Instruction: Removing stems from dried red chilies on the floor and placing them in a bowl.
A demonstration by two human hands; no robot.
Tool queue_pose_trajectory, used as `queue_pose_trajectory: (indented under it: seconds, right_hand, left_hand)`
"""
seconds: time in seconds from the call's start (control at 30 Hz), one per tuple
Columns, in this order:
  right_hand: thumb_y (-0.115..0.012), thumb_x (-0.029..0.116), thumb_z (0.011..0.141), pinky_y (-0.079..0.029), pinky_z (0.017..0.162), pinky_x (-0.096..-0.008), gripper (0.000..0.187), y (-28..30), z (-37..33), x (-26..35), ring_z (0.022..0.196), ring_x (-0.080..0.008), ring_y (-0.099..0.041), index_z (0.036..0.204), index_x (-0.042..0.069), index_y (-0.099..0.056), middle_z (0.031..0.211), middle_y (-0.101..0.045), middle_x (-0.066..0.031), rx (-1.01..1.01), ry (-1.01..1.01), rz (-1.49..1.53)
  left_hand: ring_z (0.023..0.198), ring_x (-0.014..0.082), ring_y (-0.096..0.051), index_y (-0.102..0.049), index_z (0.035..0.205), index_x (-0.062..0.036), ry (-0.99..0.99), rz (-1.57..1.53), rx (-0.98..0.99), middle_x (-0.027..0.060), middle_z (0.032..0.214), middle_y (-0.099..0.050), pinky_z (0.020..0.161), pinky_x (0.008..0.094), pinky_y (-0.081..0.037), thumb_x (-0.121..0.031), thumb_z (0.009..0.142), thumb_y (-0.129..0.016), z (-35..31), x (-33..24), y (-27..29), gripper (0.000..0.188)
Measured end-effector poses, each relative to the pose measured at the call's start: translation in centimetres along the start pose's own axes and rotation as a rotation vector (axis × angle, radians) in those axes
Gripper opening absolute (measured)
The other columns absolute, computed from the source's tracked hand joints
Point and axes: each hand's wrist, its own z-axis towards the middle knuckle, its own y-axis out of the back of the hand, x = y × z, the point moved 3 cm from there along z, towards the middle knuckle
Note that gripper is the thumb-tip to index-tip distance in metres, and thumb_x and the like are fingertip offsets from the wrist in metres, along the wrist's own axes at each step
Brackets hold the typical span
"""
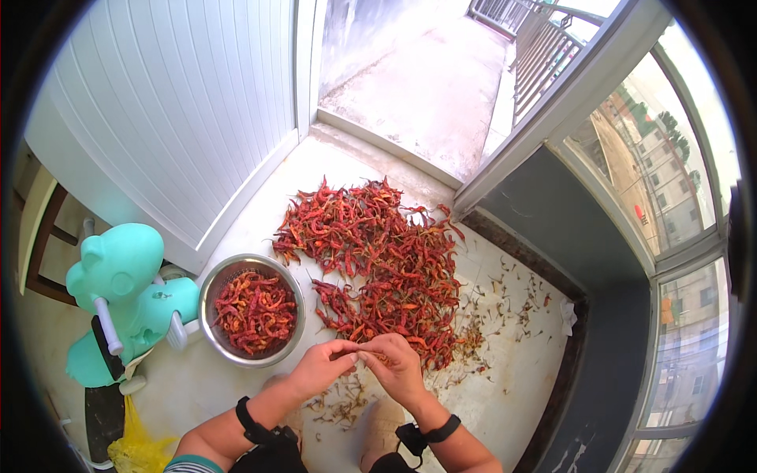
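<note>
My left hand (322, 367) and my right hand (397, 369) meet just in front of a large pile of dried red chili peppers (378, 252) spread on the floor. Thumbs and fingers of both are closed in a pinch on one dried chili pepper (359, 351), mostly hidden by the fingertips. To the left of my hands stands a round steel bowl (206, 319), partly filled with more red chilies (256, 311). Loose dry stems (341, 404) lie scattered beneath my hands, and others (505, 303) are strewn right of the pile.
At the left stands a turquoise animal-shaped ride-on toy (130, 292), with a yellow plastic bag (142, 441) below it. A white ribbed door (189, 102) is behind the bowl. Along the right runs a dark low wall (544, 213) under windows. My shoe (382, 430) rests among stems.
</note>
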Motion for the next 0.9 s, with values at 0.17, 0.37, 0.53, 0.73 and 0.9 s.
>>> queue_pose_trajectory:
  seconds: [0.17,0.37,0.53,0.73,0.9]
  right_hand:
    - [-0.075,0.009,0.083,-0.051,0.072,-0.0292,0.013,-0.4,-0.3,-0.1,0.083,-0.0190,-0.064,0.095,0.005,-0.071,0.091,-0.066,-0.0078,-0.040,-0.079,0.119]
    - [-0.074,0.008,0.085,-0.051,0.070,-0.0281,0.010,-0.7,-0.8,0.6,0.079,-0.0183,-0.064,0.092,0.002,-0.070,0.088,-0.065,-0.0077,-0.043,-0.102,0.113]
    - [-0.073,0.014,0.087,-0.047,0.066,-0.0251,0.013,-1.2,-1.8,-2.4,0.072,-0.0124,-0.060,0.088,0.001,-0.068,0.079,-0.064,-0.0042,-0.021,-0.313,0.306]
    - [-0.066,0.023,0.094,-0.042,0.061,-0.0228,0.018,-1.4,-2.7,-5.0,0.065,-0.0075,-0.053,0.090,0.006,-0.064,0.073,-0.061,0.0003,0.179,-0.690,0.884]
    - [-0.061,0.024,0.097,-0.044,0.061,-0.0249,0.018,-1.7,-3.1,-6.5,0.064,-0.0110,-0.055,0.093,0.007,-0.061,0.076,-0.062,-0.0015,0.173,-0.844,1.212]
  left_hand:
    - [0.080,0.0068,-0.059,-0.062,0.118,0.0002,-0.031,-0.050,-0.067,0.0006,0.091,-0.065,0.073,0.0225,-0.050,-0.014,0.096,-0.060,-0.3,-0.5,-0.5,0.026]
    - [0.076,0.0049,-0.058,-0.066,0.109,0.0003,-0.022,0.053,-0.047,0.0011,0.091,-0.065,0.069,0.0225,-0.048,-0.017,0.094,-0.064,-0.3,0.6,0.3,0.023]
    - [0.074,0.0119,-0.059,-0.067,0.104,0.0005,-0.136,0.360,-0.100,0.0071,0.087,-0.065,0.069,0.0272,-0.048,-0.016,0.091,-0.065,-0.4,-0.5,-0.3,0.021]
    - [0.072,0.0118,-0.057,-0.067,0.103,0.0002,-0.199,0.485,-0.065,0.0064,0.084,-0.064,0.067,0.0279,-0.048,-0.012,0.090,-0.064,-0.5,-1.5,-0.7,0.018]
    - [0.074,0.0054,-0.056,-0.065,0.111,0.0003,0.029,0.068,0.051,-0.0007,0.084,-0.063,0.069,0.0216,-0.047,-0.014,0.095,-0.061,0.1,-0.2,-0.9,0.022]
